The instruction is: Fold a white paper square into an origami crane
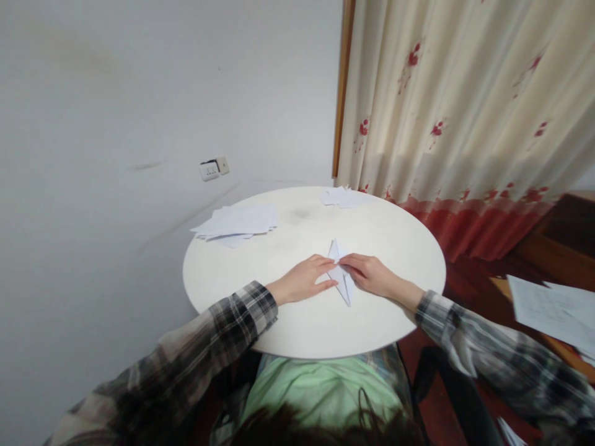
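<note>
A white sheet of folded paper [343, 286], creased into a narrow diamond with pointed ends, lies on the round white table [297, 334]. My left hand [309, 277] holds it from the left, with thumb and fingers set apart along its side. From the right, my right hand [365, 271] pinches the paper near its middle, fingertips close together. The fingertips of both hands almost meet there and cover part of the folds. Both ends of the paper show beyond my hands.
A stack of white paper [239, 220] lies at the table's back left, and torn paper pieces [341, 197] at the back. Beyond are a wall socket [209, 170] and a flowered curtain [446, 111]. Written sheets [553, 306] rest on a wooden surface at right.
</note>
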The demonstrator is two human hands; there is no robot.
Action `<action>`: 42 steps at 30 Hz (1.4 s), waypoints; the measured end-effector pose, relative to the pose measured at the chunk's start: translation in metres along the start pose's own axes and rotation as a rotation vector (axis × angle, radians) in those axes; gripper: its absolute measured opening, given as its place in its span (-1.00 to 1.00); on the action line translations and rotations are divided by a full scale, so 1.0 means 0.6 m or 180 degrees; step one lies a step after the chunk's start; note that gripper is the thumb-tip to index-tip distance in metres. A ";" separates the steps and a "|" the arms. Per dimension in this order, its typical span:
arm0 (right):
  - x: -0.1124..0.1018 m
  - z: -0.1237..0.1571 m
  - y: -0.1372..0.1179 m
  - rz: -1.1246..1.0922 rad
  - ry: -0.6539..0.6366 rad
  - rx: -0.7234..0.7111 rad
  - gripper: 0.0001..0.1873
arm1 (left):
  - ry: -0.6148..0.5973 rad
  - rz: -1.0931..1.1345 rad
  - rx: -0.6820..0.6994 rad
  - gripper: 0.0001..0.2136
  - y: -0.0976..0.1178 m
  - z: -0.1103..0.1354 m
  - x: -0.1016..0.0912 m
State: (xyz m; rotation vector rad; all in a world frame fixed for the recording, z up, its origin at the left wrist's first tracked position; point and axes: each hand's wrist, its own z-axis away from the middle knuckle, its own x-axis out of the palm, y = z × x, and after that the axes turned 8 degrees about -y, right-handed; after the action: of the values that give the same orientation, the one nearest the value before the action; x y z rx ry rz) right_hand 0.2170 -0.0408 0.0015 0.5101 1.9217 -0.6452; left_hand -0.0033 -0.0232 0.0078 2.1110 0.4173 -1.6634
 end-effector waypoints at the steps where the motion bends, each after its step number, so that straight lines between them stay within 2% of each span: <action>1: 0.000 0.001 0.000 -0.0049 0.0005 -0.0011 -0.65 | 0.0043 0.0073 0.0022 -0.58 -0.001 0.001 0.000; 4: 0.001 0.003 0.002 -0.0146 0.0027 -0.0045 -0.63 | 0.0071 0.0171 0.0075 -0.64 -0.009 0.003 0.003; 11: -0.003 0.004 0.003 -0.0019 -0.0133 -0.0108 -0.59 | -0.0266 -0.0129 -0.0049 -0.58 -0.019 0.003 0.004; 17: -0.004 0.002 0.000 0.0167 -0.0166 -0.0179 -0.62 | -0.0218 -0.0188 -0.0068 -0.54 -0.014 -0.001 0.001; 27: 0.003 0.005 0.011 0.0086 -0.0061 -0.0086 -0.64 | 0.0209 -0.0097 0.0016 -0.69 -0.027 0.024 0.005; 33: 0.002 0.002 0.009 0.0110 -0.0094 -0.0110 -0.64 | 0.0145 -0.0286 0.0021 -0.70 -0.025 0.023 0.002; 42: 0.001 0.003 0.008 0.0127 -0.0058 -0.0183 -0.64 | 0.0017 -0.0203 0.0024 -0.72 -0.016 0.020 -0.006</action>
State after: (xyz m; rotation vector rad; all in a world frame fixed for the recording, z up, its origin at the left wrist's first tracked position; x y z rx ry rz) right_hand 0.2208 -0.0380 -0.0010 0.5033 1.9026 -0.5655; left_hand -0.0190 -0.0207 0.0074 2.1286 0.4857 -1.6974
